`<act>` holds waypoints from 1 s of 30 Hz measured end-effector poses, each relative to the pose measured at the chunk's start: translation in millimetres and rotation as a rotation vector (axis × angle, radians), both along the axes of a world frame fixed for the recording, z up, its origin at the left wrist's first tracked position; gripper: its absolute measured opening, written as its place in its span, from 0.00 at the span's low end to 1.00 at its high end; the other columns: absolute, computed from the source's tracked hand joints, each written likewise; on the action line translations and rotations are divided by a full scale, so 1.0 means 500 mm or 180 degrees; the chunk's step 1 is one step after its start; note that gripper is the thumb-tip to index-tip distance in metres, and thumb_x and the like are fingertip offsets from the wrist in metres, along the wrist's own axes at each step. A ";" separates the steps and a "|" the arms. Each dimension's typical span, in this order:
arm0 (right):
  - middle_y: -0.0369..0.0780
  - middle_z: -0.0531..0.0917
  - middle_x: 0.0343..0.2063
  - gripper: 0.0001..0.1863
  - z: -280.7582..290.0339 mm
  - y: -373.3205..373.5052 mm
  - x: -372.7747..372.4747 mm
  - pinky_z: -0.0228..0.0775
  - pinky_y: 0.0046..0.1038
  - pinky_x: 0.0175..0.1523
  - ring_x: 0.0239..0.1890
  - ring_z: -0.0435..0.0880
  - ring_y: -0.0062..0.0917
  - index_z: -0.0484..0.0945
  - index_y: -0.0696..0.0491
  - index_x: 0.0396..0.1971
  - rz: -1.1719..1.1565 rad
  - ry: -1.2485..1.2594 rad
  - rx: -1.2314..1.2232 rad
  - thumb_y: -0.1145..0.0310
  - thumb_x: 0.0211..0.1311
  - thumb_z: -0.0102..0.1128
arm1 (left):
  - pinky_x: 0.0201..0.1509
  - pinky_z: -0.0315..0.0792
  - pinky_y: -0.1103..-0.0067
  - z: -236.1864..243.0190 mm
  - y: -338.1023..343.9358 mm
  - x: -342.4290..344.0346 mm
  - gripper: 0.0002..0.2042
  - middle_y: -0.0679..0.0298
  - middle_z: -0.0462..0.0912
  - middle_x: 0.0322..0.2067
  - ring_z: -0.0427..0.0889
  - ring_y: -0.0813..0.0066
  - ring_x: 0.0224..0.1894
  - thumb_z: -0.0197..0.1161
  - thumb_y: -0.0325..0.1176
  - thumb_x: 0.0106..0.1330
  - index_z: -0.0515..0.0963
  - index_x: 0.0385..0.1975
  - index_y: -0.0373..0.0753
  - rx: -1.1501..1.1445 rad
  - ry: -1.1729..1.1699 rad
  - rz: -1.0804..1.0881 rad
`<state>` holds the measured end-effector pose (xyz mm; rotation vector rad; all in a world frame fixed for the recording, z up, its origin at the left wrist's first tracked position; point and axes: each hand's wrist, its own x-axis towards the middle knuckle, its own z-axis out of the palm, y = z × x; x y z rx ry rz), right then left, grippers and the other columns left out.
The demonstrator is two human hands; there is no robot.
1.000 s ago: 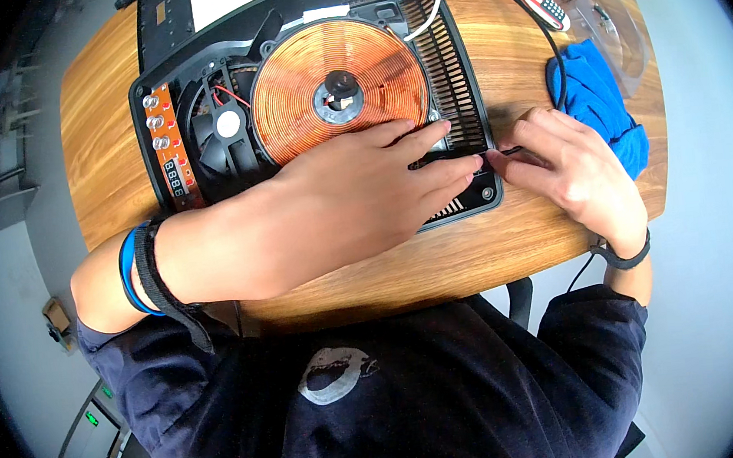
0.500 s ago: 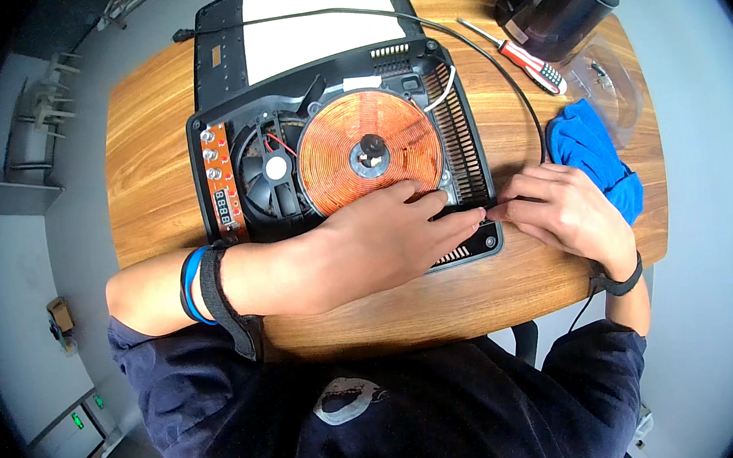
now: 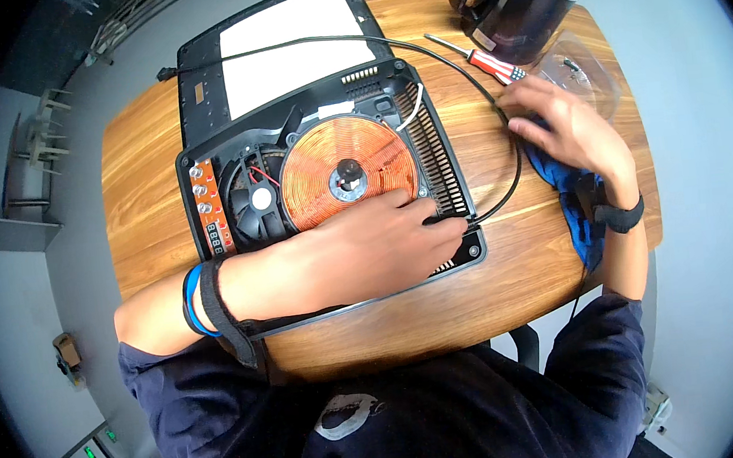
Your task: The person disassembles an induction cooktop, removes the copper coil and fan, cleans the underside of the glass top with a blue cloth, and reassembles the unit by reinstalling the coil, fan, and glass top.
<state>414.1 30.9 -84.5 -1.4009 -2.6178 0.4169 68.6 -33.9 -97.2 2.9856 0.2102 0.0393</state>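
Observation:
An opened induction cooker (image 3: pixel 194 213) lies on the table, showing a copper coil (image 3: pixel 313 164), a black fan (image 3: pixel 257 212) and an orange control board (image 3: pixel 207 199). My left hand (image 3: pixel 390 244) lies across its lower right part, fingers apart, the fingertips touching near where the black power cord (image 3: pixel 514 177) meets the casing. My right hand (image 3: pixel 562 125) is loosely curved with thumb and fingers apart, over the cord beside the screwdriver (image 3: pixel 489 66) with its red-and-white handle, above a blue cloth (image 3: pixel 585 240); whether its fingertips touch the cord is unclear.
The cooker's detached top panel (image 3: pixel 292 78) lies behind it, the cord across it. A dark kettle (image 3: pixel 505 16) stands at the back right, beside a clear tray (image 3: pixel 597 73) with small dark pieces. The wooden table (image 3: pixel 136 136) has curved edges.
My right hand has left the casing's right edge and moved up toward the screwdriver, its fingers loosening. The cord now bows rightward. My left hand stays on the cooker.

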 end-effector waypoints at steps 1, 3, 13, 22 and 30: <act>0.52 0.89 0.48 0.13 0.001 0.016 0.016 0.83 0.45 0.59 0.54 0.90 0.50 0.86 0.57 0.52 -0.0127 0.0175 0.0007 0.64 0.79 0.68 | 0.61 0.79 0.72 0.005 -0.002 -0.006 0.25 0.63 0.79 0.73 0.83 0.65 0.60 0.64 0.33 0.72 0.79 0.69 0.36 0.0038 -0.0004 0.0008; 0.54 0.89 0.40 0.13 0.006 0.046 0.061 0.82 0.46 0.53 0.48 0.91 0.52 0.84 0.57 0.48 -0.0883 -0.0029 -0.0018 0.62 0.80 0.66 | 0.66 0.79 0.70 0.016 -0.002 -0.018 0.26 0.63 0.78 0.75 0.83 0.63 0.65 0.63 0.33 0.74 0.79 0.71 0.36 0.0103 -0.0029 0.0006; 0.46 0.94 0.51 0.17 -0.082 0.153 0.288 0.86 0.39 0.56 0.53 0.94 0.37 0.87 0.56 0.57 -0.1078 -0.0513 -0.0355 0.71 0.71 0.76 | 0.80 0.72 0.61 0.046 0.021 -0.082 0.29 0.60 0.74 0.80 0.73 0.53 0.80 0.70 0.33 0.72 0.78 0.74 0.39 -0.0436 -0.0024 0.0373; 0.46 0.90 0.33 0.07 -0.112 0.195 0.295 0.82 0.39 0.46 0.37 0.88 0.37 0.87 0.56 0.37 -0.0882 -0.0664 -0.0066 0.79 0.60 0.74 | 0.83 0.70 0.56 0.080 0.083 -0.139 0.31 0.52 0.73 0.79 0.70 0.47 0.82 0.70 0.33 0.74 0.75 0.78 0.40 -0.0749 -0.0121 0.1289; 0.46 0.88 0.30 0.04 -0.099 0.175 0.266 0.80 0.38 0.45 0.34 0.83 0.36 0.85 0.56 0.35 -0.1109 -0.0669 -0.0343 0.79 0.62 0.71 | 0.82 0.72 0.58 0.039 0.198 -0.190 0.26 0.48 0.75 0.77 0.77 0.46 0.77 0.65 0.38 0.81 0.74 0.77 0.40 0.0137 -0.0095 0.2086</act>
